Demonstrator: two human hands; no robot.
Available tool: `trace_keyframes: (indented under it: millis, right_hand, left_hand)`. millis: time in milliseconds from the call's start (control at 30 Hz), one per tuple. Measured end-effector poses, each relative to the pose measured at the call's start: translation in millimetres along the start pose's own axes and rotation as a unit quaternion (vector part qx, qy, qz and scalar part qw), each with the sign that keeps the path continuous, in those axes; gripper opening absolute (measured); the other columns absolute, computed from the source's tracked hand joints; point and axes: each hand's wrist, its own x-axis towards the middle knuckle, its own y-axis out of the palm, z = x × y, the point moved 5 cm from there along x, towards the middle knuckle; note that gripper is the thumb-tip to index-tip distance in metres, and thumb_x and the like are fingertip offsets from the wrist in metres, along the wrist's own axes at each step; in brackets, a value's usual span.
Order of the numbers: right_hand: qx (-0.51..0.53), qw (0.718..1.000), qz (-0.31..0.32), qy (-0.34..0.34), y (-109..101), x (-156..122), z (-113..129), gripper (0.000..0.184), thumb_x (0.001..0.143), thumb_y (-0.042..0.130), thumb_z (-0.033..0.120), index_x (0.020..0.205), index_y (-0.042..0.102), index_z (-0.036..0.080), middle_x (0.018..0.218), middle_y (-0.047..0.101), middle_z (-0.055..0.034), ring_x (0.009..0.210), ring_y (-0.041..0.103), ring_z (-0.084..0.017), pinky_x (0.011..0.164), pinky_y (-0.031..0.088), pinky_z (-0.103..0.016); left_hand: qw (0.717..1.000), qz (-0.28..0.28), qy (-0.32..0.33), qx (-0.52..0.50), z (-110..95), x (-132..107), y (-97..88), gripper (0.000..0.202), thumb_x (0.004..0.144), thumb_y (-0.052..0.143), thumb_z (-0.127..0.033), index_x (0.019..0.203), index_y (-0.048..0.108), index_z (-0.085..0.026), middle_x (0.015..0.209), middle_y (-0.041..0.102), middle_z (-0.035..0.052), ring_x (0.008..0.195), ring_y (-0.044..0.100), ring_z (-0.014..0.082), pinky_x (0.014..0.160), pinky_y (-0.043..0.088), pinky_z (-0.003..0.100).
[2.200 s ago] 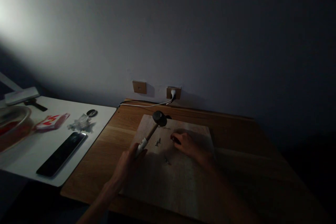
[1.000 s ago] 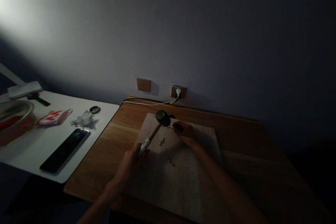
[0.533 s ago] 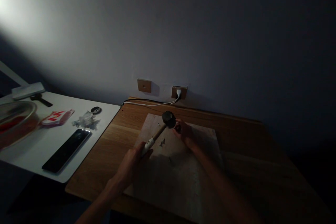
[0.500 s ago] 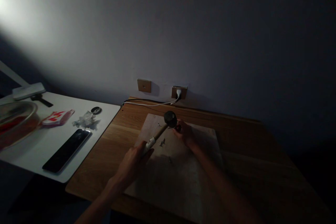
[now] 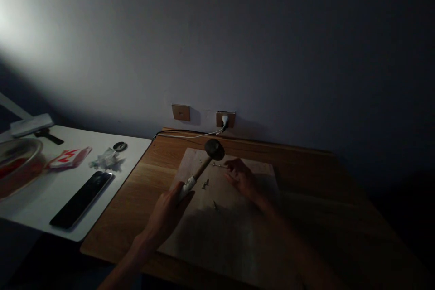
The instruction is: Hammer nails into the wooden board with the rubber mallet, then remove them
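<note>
The scene is dim. My left hand (image 5: 166,214) is closed round the wooden handle of a mallet (image 5: 203,163), whose dark round head is raised over the far edge of a pale wooden board (image 5: 224,231). My right hand (image 5: 242,177) rests on the board just right of the mallet head, fingers loosely spread and pointing at a small nail (image 5: 219,165) lying near them. Two more small metal pieces (image 5: 205,184) lie on the board between my hands.
The board lies on a brown wooden table (image 5: 326,199). To the left is a white table (image 5: 47,195) with a black phone (image 5: 81,199), a red and white packet (image 5: 69,156), crumpled plastic and a bowl (image 5: 16,163). A white cable (image 5: 190,135) runs to a wall socket.
My right hand drew back from the mallet head and opened, leaving a small nail on the board. The mallet head swung slightly left and stays raised.
</note>
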Motion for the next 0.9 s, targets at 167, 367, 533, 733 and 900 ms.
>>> trace_keyframes:
  millis: [167,367,533,733,900]
  right_hand:
    - [-0.145,0.958,0.176,-0.174,37.6,2.2,62.1,0.035,0.094,0.054,0.005,0.125,0.064,0.020,0.119,0.068,-0.0088,0.117,0.060,-0.021,0.104,0.050,-0.037]
    - [-0.272,0.907,0.231,-0.223,51.9,11.3,69.7,0.017,0.098,0.056,0.012,0.108,0.069,0.017,0.097,0.070,-0.0078,0.097,0.064,-0.020,0.084,0.054,-0.030]
    - [-0.282,0.910,0.227,-0.201,32.3,7.0,51.9,0.019,0.095,0.058,0.008,0.104,0.071,0.018,0.099,0.069,-0.0088,0.098,0.064,-0.021,0.085,0.055,-0.032]
    - [-0.266,0.914,0.255,-0.168,15.8,10.4,38.5,0.018,0.092,0.059,0.006,0.099,0.072,0.015,0.100,0.070,-0.0111,0.104,0.064,-0.024,0.087,0.056,-0.034]
    - [-0.226,0.954,0.164,-0.113,-12.1,12.3,28.5,0.025,0.089,0.058,0.002,0.105,0.071,0.017,0.107,0.069,-0.0098,0.100,0.067,-0.020,0.087,0.057,-0.031]
  left_hand:
    - [0.998,-0.022,-0.019,-0.055,10.8,-1.8,-2.0,0.029,0.090,0.051,-0.050,0.087,0.056,-0.021,0.063,0.057,-0.0028,0.056,0.056,0.0144,0.053,0.035,0.022]
    - [0.996,-0.016,-0.062,-0.066,28.2,-12.6,8.7,0.032,0.088,0.050,-0.051,0.087,0.057,-0.020,0.063,0.054,-0.0028,0.056,0.052,0.0136,0.052,0.033,0.021]
    - [0.996,-0.013,-0.068,-0.064,28.4,-16.6,9.7,0.034,0.087,0.051,-0.053,0.086,0.058,-0.020,0.064,0.057,-0.0020,0.057,0.055,0.0147,0.052,0.034,0.022]
    - [0.997,-0.008,-0.052,-0.055,30.8,-16.2,10.5,0.033,0.089,0.050,-0.051,0.089,0.060,-0.020,0.067,0.062,-0.0006,0.060,0.059,0.0158,0.053,0.036,0.022]
    - [0.997,-0.011,-0.047,-0.063,32.8,-16.5,10.8,0.033,0.090,0.050,-0.051,0.090,0.060,-0.020,0.067,0.062,-0.0006,0.061,0.061,0.0166,0.054,0.038,0.022]
